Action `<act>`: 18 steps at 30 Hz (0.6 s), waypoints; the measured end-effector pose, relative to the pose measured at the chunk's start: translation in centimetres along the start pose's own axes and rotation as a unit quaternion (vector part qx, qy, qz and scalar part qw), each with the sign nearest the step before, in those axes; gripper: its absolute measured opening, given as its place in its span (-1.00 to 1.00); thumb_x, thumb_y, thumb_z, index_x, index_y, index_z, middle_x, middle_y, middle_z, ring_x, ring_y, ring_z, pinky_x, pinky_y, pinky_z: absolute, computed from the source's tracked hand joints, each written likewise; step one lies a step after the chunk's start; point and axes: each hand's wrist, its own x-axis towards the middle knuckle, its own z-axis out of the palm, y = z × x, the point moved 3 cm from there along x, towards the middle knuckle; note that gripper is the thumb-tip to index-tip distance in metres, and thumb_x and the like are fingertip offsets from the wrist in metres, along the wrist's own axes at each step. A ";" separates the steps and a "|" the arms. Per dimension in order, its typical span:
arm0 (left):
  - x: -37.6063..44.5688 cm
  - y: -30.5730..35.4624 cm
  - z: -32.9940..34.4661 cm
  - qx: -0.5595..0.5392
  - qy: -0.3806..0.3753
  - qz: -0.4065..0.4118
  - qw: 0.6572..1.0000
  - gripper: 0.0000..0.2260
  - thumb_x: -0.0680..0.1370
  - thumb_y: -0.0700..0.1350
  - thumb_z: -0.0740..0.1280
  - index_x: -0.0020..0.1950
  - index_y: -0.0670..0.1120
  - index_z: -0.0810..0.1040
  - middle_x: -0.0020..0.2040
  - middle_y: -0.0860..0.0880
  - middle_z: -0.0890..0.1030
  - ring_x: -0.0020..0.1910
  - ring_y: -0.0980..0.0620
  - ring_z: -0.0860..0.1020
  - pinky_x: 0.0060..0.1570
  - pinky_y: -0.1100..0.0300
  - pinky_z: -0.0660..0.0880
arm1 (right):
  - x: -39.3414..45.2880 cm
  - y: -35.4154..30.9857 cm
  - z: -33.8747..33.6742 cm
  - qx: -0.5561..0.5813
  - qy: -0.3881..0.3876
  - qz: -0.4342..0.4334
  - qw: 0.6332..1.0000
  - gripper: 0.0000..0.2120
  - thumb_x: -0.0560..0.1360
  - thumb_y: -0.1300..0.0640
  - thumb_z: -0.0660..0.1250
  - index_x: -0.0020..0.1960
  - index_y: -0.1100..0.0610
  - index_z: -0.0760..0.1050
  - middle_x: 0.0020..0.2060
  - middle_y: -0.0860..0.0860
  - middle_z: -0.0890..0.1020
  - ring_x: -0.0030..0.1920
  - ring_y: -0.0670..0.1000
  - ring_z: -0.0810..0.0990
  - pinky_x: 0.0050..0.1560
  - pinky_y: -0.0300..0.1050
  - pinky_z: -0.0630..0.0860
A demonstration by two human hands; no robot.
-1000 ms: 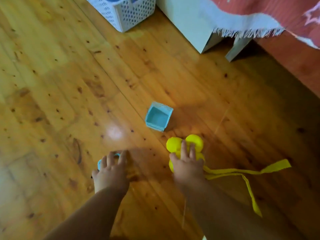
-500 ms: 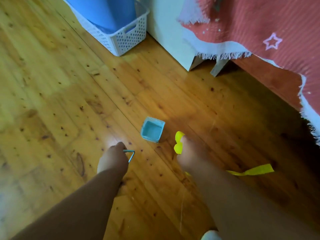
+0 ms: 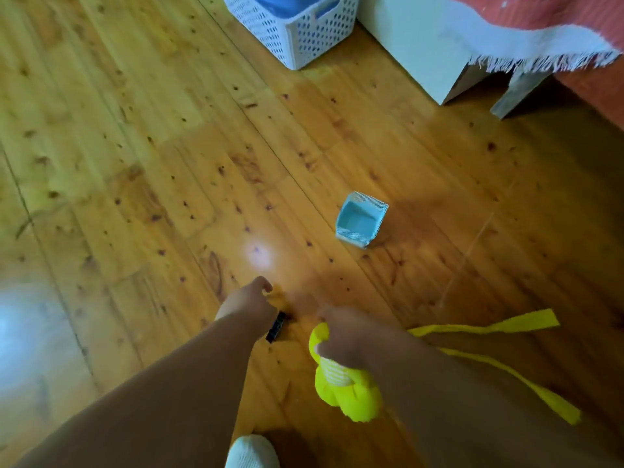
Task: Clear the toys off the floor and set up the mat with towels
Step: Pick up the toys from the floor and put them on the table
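Note:
My right hand (image 3: 351,336) is closed around a yellow toy (image 3: 341,386) with round lobes and long yellow ribbons (image 3: 486,327) trailing to the right; it hangs just above the wooden floor. My left hand (image 3: 246,304) is a fist around a small toy, of which only a dark edge (image 3: 276,327) shows beneath the wrist. A light blue square cup (image 3: 359,221) stands on the floor ahead of both hands. A white perforated basket (image 3: 304,32) holding a blue rolled mat (image 3: 287,3) sits at the top.
White furniture (image 3: 415,49) stands at the upper right, draped with a red blanket (image 3: 540,15) with a white fringe. A white-socked foot (image 3: 251,452) is at the bottom edge. Bare wooden floor (image 3: 118,146) stretches to the left.
Both hands closed on their toys and lifted them off the floor. The yellow toy now hangs from my right hand with its ribbons dragging. The view shifted back toward me.

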 end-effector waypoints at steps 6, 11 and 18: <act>-0.7 0.1 3.4 0.124 0.019 0.075 0.989 -0.69 0.44 -0.02 0.32 0.17 0.05 0.43 0.07 -0.08 0.57 0.00 -0.12 0.60 -0.13 0.04 0.56 | 1.9 -1.5 0.4 0.039 0.038 -0.008 0.998 -0.49 0.48 0.00 0.33 0.39 0.01 0.30 0.30 0.12 0.50 0.27 0.17 0.48 0.16 -0.07 0.41; -0.2 0.2 5.3 0.182 0.038 0.091 0.978 -0.70 0.51 -0.20 0.17 0.21 0.04 0.41 0.12 -0.05 0.50 0.06 -0.12 0.55 -0.09 0.02 0.51 | 1.6 1.5 -2.3 0.021 0.068 0.048 0.996 -0.50 0.46 -0.10 0.35 0.34 -0.06 0.30 0.19 0.08 0.58 0.18 0.18 0.54 0.10 -0.04 0.47; -1.0 1.6 2.3 0.100 0.049 0.039 0.993 -0.78 0.44 -0.09 0.34 0.06 0.04 0.44 -0.03 0.03 0.53 -0.07 -0.03 0.59 -0.26 0.12 0.47 | -1.5 4.5 -7.4 0.117 0.100 0.092 0.984 -0.46 0.41 -0.09 0.38 0.34 -0.09 0.32 0.20 0.01 0.55 0.16 0.08 0.54 0.00 -0.15 0.42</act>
